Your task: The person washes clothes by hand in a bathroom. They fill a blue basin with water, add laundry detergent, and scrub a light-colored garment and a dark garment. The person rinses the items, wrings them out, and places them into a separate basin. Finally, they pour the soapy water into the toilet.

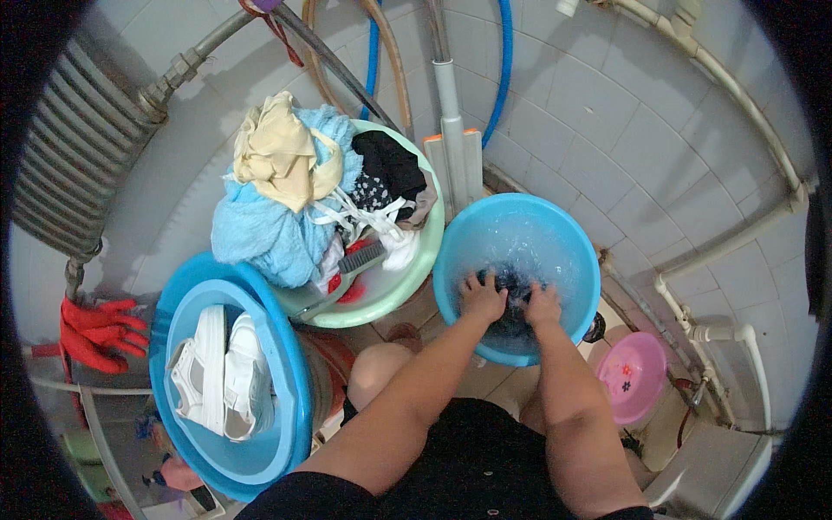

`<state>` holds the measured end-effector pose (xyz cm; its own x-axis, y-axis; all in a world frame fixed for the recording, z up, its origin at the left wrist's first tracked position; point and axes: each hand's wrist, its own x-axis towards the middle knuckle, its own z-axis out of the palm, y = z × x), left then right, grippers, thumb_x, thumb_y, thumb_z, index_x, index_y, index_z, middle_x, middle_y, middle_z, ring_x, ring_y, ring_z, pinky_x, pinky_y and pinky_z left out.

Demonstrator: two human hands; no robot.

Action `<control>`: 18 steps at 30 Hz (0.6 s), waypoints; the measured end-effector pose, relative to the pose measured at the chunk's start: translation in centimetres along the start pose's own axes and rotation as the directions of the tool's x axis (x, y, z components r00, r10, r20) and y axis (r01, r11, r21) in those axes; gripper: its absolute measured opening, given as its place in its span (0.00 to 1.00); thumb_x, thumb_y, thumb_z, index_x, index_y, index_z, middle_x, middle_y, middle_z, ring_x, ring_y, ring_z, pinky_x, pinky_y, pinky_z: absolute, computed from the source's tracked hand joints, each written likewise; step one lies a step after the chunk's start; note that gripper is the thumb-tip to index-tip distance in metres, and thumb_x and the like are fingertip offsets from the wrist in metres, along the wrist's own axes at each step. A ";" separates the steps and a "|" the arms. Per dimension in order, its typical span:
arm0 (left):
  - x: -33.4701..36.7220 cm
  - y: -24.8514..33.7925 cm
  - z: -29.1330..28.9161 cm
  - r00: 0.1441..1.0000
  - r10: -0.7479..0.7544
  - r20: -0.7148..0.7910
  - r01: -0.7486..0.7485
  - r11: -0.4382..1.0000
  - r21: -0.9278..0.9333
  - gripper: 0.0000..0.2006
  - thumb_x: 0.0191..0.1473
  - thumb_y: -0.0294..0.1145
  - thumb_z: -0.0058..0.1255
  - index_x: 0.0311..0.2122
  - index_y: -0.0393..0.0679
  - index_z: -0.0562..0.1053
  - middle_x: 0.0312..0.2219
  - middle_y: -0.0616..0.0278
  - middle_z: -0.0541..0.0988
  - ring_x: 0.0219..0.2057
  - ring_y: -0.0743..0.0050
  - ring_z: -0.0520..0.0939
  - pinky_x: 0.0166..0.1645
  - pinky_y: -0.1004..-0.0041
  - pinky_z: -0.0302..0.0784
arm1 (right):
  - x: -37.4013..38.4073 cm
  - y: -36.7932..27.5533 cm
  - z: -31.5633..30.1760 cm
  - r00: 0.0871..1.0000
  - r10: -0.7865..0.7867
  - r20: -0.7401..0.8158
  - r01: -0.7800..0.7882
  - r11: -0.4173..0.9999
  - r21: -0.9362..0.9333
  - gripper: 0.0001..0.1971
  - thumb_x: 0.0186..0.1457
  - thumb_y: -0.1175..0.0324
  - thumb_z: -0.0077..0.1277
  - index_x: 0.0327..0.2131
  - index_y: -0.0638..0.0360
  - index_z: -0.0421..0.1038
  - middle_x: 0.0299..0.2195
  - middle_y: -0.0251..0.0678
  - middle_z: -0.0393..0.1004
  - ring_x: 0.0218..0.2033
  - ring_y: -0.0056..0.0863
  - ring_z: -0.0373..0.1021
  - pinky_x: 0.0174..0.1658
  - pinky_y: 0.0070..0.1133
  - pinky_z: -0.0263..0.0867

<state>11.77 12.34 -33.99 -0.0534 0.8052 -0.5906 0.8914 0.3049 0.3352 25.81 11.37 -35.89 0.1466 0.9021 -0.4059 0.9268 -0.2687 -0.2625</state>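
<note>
A blue basin (592, 251) of bubbly water stands in front of me. In the water a dark, wet cloth (513, 286) lies bunched up, partly under the surface. My left hand (483, 299) grips its left side, fingers curled over it. On its right side my right hand (543, 305) holds it in the same way. The fingertips of both hands are partly hidden by the cloth and water.
Left of the basin, a pale green tub (407, 299) holds piled laundry and a scrub brush (360, 257). White shoes (247, 373) sit in a blue tub (186, 433). A pink basin (650, 407) stands right. Red gloves (100, 334) hang far left; a squeegee mop (452, 130) leans behind.
</note>
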 end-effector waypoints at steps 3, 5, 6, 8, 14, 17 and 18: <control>1.9 -0.1 1.5 0.992 -0.127 0.005 0.117 0.898 -0.423 0.40 0.51 0.64 0.33 0.63 0.56 0.38 0.60 0.42 0.37 0.61 0.40 0.43 0.60 0.48 0.45 | 0.2 0.2 -1.6 0.983 -0.002 -0.183 0.054 0.958 0.281 0.13 0.46 0.62 0.54 0.36 0.54 0.72 0.34 0.46 0.74 0.36 0.45 0.70 0.42 0.33 0.65; 2.4 -0.2 1.8 0.982 -0.136 0.129 0.182 0.536 -0.824 0.45 0.47 0.69 0.35 0.63 0.55 0.38 0.61 0.44 0.38 0.61 0.41 0.43 0.59 0.46 0.47 | -1.0 -1.8 -3.6 0.941 -0.148 -0.306 0.256 0.900 0.352 0.10 0.47 0.61 0.51 0.32 0.52 0.73 0.36 0.43 0.73 0.37 0.44 0.69 0.41 0.34 0.65; 2.1 -0.3 1.4 0.975 -0.123 0.187 0.215 0.286 -0.934 0.47 0.45 0.71 0.36 0.63 0.55 0.38 0.61 0.45 0.38 0.61 0.41 0.44 0.58 0.45 0.48 | -2.2 -3.3 -4.7 0.903 -0.218 -0.369 0.360 0.853 0.378 0.08 0.47 0.61 0.50 0.30 0.52 0.73 0.36 0.41 0.72 0.37 0.44 0.69 0.41 0.34 0.66; 3.3 -1.5 0.8 0.949 0.202 0.242 0.253 -0.031 -0.967 0.44 0.45 0.68 0.40 0.61 0.52 0.46 0.58 0.50 0.50 0.57 0.47 0.54 0.56 0.49 0.55 | -5.9 -6.5 -7.3 0.756 -0.484 -0.441 0.569 0.819 0.075 0.04 0.46 0.67 0.49 0.27 0.53 0.72 0.34 0.40 0.72 0.35 0.42 0.68 0.37 0.33 0.66; -3.8 2.8 -8.1 0.863 0.479 0.159 0.327 -0.290 -0.900 0.23 0.52 0.51 0.43 0.47 0.45 0.68 0.41 0.55 0.73 0.40 0.62 0.75 0.45 0.62 0.71 | -11.0 -8.6 -9.8 0.472 -0.654 -0.592 0.801 0.598 -0.022 0.04 0.42 0.67 0.54 0.24 0.54 0.71 0.29 0.34 0.68 0.32 0.35 0.66 0.30 0.28 0.65; -1.2 2.8 -4.5 0.895 0.418 0.158 0.293 -0.284 -0.913 0.20 0.53 0.48 0.42 0.45 0.44 0.69 0.39 0.56 0.73 0.38 0.64 0.75 0.43 0.64 0.71 | -10.2 -9.0 -10.6 0.607 -0.548 -0.575 0.686 0.727 0.030 0.06 0.45 0.64 0.50 0.22 0.53 0.70 0.27 0.34 0.67 0.34 0.36 0.65 0.32 0.30 0.66; -0.5 2.9 -3.5 0.904 0.399 0.155 0.283 -0.283 -0.916 0.19 0.54 0.47 0.41 0.44 0.44 0.70 0.39 0.56 0.74 0.37 0.65 0.76 0.42 0.64 0.72 | -9.4 -8.8 -10.5 0.602 -0.507 -0.617 0.672 0.739 0.047 0.06 0.45 0.64 0.49 0.22 0.55 0.70 0.28 0.36 0.68 0.34 0.38 0.65 0.33 0.32 0.66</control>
<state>12.79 14.56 -30.15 0.3775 0.7704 -0.5138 -0.6800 0.6073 0.4109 19.91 8.82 -20.63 -0.1683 0.8875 0.4290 0.7672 0.3913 -0.5083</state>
